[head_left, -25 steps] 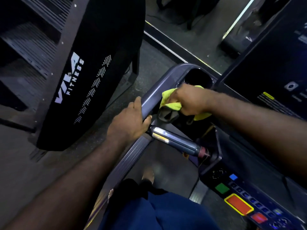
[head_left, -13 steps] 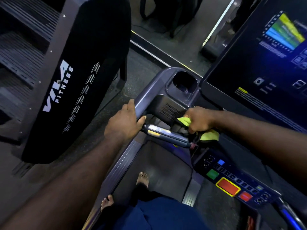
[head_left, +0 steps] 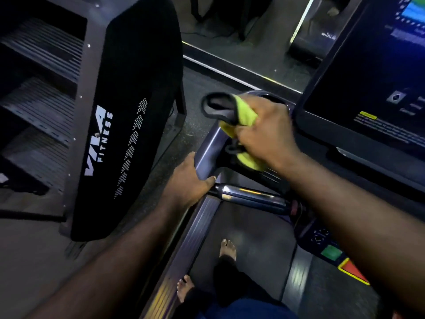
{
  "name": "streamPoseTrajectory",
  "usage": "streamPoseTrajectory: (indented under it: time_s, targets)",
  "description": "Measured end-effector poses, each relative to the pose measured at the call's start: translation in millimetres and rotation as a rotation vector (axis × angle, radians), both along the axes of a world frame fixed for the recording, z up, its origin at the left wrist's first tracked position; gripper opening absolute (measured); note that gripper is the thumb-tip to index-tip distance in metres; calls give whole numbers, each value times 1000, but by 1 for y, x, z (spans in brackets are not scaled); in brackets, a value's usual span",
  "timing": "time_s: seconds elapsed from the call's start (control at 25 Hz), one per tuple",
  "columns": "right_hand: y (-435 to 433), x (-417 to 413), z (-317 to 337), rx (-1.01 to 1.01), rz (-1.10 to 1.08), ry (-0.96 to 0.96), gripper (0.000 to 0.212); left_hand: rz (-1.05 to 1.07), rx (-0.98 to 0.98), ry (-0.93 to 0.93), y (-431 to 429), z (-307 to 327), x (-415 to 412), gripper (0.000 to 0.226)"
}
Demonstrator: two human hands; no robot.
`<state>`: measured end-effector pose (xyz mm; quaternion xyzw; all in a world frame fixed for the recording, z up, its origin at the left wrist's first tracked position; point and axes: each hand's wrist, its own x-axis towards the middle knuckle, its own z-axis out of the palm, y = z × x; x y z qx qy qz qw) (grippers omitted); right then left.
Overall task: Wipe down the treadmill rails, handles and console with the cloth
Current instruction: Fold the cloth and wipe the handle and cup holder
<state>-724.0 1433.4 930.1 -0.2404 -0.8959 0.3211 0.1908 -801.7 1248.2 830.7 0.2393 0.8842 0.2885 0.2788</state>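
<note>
My right hand [head_left: 264,134] grips a bunched yellow cloth [head_left: 245,112] over the left corner of the treadmill console, above the cup holder [head_left: 274,99]. A dark grey flap with a black rim [head_left: 216,107] sticks out leftward from the cloth; whether it belongs to the cloth is unclear. My left hand [head_left: 189,178] grips the grey side rail [head_left: 207,146] where it meets the chrome handle [head_left: 250,198], fingers on the outer edge and thumb inside. The console screen [head_left: 372,72] glows at the upper right.
A black machine marked VIA FITNESS [head_left: 128,116] stands close on the left, across a narrow strip of floor. Green [head_left: 331,253] and red [head_left: 351,271] buttons sit on the control panel under my right forearm. Bare feet [head_left: 227,249] stand on the treadmill belt.
My right hand has carried the cloth from the right end of the chrome handle up and left to the console's corner. My left hand has stayed on the rail.
</note>
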Motion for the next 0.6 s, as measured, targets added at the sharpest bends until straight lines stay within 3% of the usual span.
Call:
streamPoseTrajectory:
  time_s: [0.12,0.24,0.32,0.44,0.6]
  targets:
    - [-36,-36,-55,243,144,-482,64,38,52,-32,1,5,2,59]
    - [-21,-46,-90,462,103,-514,68,23,49,12,2,5,2,63]
    - [28,-77,-87,487,18,-589,73,25,16,49,3,4,1,75]
    - [83,-132,-71,291,-223,-788,76,35,-11,23,3,4,2,77]
    - [31,-136,-75,271,-326,-797,87,53,-6,9,4,2,0,69]
